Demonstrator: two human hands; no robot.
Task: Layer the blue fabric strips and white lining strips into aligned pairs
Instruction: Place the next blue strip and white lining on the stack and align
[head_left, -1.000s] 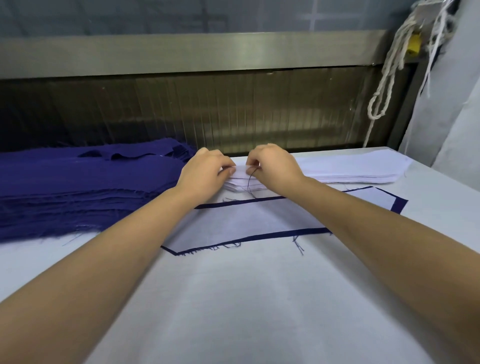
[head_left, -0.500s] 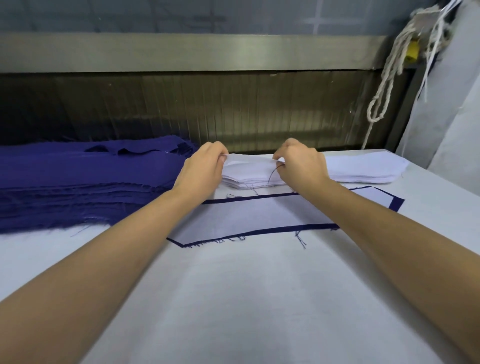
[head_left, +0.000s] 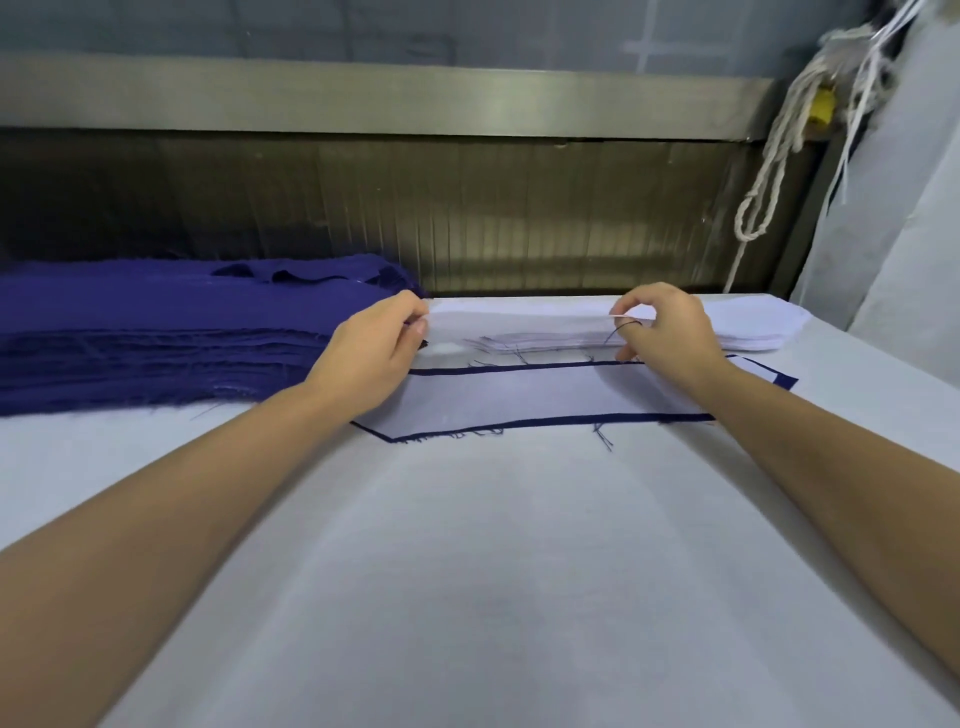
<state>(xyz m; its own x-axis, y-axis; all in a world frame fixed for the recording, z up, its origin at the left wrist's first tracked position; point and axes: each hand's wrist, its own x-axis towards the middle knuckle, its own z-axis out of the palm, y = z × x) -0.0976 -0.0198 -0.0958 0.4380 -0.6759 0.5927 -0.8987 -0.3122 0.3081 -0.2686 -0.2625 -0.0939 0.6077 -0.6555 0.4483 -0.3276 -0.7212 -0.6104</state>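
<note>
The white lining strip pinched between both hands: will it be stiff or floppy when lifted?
Probably floppy: the left hand and the right hand both pinch the white lining strip to keep it spread. It is likely very light, since it looks thin and almost see-through.

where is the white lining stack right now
In the head view the lining stack lies far on the table, right of centre, behind the layered pair and right of the blue fabric pile.
</note>
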